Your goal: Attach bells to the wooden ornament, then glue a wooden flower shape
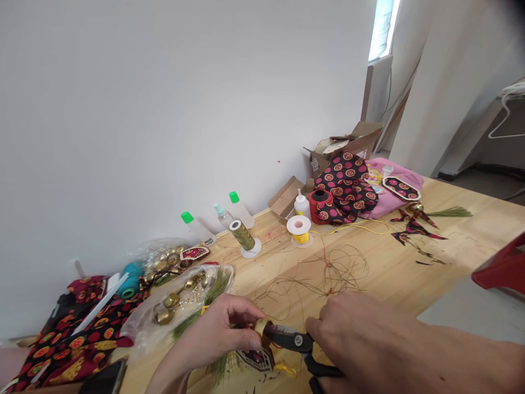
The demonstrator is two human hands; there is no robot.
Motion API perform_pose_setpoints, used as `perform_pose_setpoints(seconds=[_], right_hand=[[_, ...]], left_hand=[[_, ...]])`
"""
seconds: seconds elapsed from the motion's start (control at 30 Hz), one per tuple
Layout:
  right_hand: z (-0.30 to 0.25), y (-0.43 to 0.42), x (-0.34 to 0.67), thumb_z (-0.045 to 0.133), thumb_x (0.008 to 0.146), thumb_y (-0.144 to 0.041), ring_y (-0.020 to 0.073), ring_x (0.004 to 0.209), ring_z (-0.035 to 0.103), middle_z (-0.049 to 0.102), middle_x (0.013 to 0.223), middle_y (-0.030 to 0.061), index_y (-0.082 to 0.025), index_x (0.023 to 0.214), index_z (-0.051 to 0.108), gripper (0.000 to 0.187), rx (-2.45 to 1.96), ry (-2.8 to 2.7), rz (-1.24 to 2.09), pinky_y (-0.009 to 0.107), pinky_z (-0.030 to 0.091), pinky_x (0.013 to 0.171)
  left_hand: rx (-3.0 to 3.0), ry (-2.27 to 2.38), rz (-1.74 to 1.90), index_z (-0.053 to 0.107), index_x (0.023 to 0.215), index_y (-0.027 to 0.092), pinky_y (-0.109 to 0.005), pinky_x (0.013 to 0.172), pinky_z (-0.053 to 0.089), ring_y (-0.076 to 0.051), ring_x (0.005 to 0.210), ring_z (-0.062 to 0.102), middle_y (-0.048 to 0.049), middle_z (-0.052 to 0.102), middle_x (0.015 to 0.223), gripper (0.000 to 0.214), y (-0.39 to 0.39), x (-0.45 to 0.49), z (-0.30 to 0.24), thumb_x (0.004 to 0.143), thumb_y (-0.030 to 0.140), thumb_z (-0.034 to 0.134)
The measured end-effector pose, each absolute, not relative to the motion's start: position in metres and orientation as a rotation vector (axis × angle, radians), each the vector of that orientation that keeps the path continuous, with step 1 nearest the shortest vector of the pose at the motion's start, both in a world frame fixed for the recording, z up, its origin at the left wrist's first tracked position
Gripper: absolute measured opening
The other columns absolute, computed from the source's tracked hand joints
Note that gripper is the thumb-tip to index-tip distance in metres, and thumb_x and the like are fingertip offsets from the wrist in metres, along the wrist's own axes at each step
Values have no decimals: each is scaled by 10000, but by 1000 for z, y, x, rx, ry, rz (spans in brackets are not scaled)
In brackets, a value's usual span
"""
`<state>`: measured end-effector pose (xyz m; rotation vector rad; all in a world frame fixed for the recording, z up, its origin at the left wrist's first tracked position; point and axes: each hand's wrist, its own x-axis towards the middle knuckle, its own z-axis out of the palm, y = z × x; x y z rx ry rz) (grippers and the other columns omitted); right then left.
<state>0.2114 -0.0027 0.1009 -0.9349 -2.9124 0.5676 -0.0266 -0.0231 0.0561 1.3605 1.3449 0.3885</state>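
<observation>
Pale grained wooden table (385, 268), left hand (229, 325) pinching a rounded gold-toned piece (261, 325), right hand (353, 328) wrapped around black-handled metal scissors (294, 341)

One bare left hand (225, 328), one bare right hand (348, 323), one pair of black-handled scissors (298, 341)

There are two translucent bottles with green caps (243, 212), one clear bottle with a pale teal cap (223, 218), one white squeeze bottle (302, 206), one gold thread cone (243, 237), one white spool of yellow cord (301, 230), one red reel (315, 211), one teal reel (130, 279) and three pale-rimmed patterned panels (401, 189).
</observation>
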Motion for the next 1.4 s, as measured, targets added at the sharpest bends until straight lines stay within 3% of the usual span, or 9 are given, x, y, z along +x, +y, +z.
perform_pose_setpoints(seconds=[0.27, 0.53, 0.8, 1.23, 1.4], right_hand=[[103, -5, 208, 523, 695, -122, 80, 429, 407, 584, 557, -7, -163, 609, 604, 125, -794, -3036, 512, 232, 187, 379], [103, -4, 208, 559, 674, -143, 87, 434, 421, 556, 519, -26, -172, 532, 557, 145, -770, -3048, 479, 253, 170, 392], [95, -2, 210, 511, 681, -89, 84, 435, 406, 583, 563, -3, -158, 643, 610, 127, -778, -3031, 596, 233, 208, 397], [74, -2, 225, 575, 635, -169, 134, 475, 544, 618, 567, 19, -179, 688, 601, 61, -1079, -2784, 826, 209, 278, 411], [57, 1, 240, 512, 669, -171, 133, 521, 575, 637, 628, 35, -191, 680, 588, 80, -1214, -2633, 1030, 192, 300, 425]], left_hand=[[1300, 1338, 411, 651, 755, 126, -194, 492, 376, -92, 535, 500, -16, 623, 623, 347, -24, -25, 56, 543, 398, 693], [1271, 1343, 399, 650, 754, 129, -200, 502, 385, -100, 543, 507, -15, 624, 623, 353, -23, -25, 58, 531, 398, 698], [1273, 1370, 409, 651, 745, 123, -195, 479, 356, -88, 519, 470, 3, 589, 587, 383, -22, -25, 56, 507, 417, 705], [1241, 1389, 404, 637, 766, 105, -200, 491, 368, -83, 512, 471, -9, 588, 598, 391, -22, -29, 52, 548, 428, 677], [1262, 1446, 416, 637, 763, 117, -204, 505, 365, -86, 534, 459, -7, 591, 632, 354, -23, -33, 49, 564, 408, 671]])
